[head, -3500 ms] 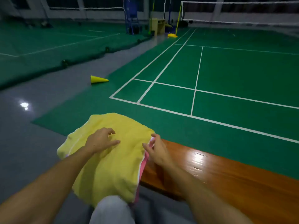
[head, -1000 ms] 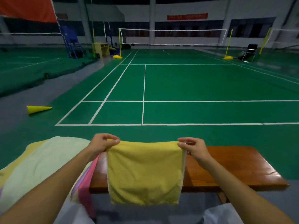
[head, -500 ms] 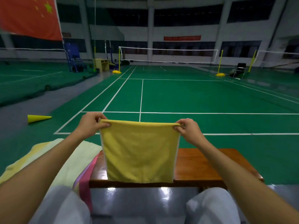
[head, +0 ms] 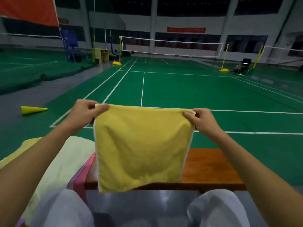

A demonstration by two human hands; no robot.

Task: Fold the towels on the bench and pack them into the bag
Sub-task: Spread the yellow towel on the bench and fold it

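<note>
Your left hand (head: pixel 82 114) pinches the top left corner of the yellow towel (head: pixel 141 148), thumb over the white-trimmed edge, and your right hand (head: pixel 200 119) pinches the top right corner the same way, so each grip is clenched on the towel. You hold it up in front of you, stretched flat between both hands, hanging above the bench (head: pixel 211 167) with its lower edge over the near side of the bench. To your left a pale green towel (head: pixel 65 158) lies spread over the bench end, with pink and lilac towels (head: pixel 85 172) showing under its right edge. Your knees (head: pixel 211 208) show at the bottom. A yellow cone (head: pixel 32 109) lies on its side on the floor (head: pixel 196 89) to the left.
</note>
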